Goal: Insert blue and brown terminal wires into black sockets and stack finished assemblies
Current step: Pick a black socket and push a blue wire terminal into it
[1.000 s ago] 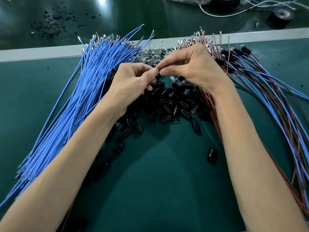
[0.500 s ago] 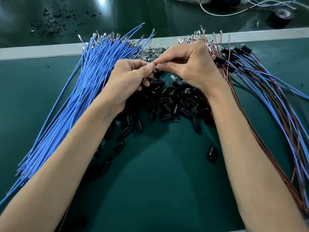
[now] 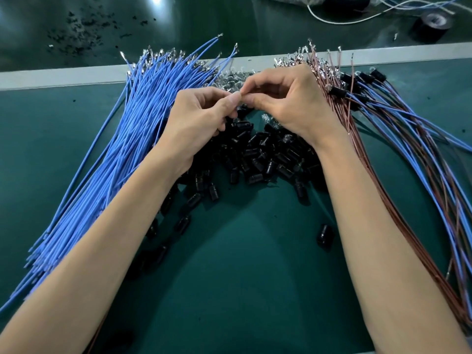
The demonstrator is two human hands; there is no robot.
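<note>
My left hand (image 3: 201, 118) and my right hand (image 3: 288, 103) meet fingertip to fingertip above a pile of black sockets (image 3: 258, 154). Both pinch one small part between thumb and forefinger, and the fingers hide most of it. A thick bundle of blue terminal wires (image 3: 122, 159) fans out to the left of my left hand. Brown terminal wires (image 3: 329, 83) run along the outside of my right arm. Finished assemblies (image 3: 362, 80), black sockets with blue and brown wires, are stacked at the far right.
Small clear shiny parts (image 3: 229, 80) lie heaped behind my fingertips. A lone socket (image 3: 325, 233) sits on the green mat near my right forearm. A pale strip (image 3: 63, 77) edges the mat; beyond it are a black tape roll (image 3: 431, 24) and a white cable (image 3: 332, 21).
Both hands have lifted slightly away from the socket pile, fingertips still pressed together. The wire bundles and sockets have not moved.
</note>
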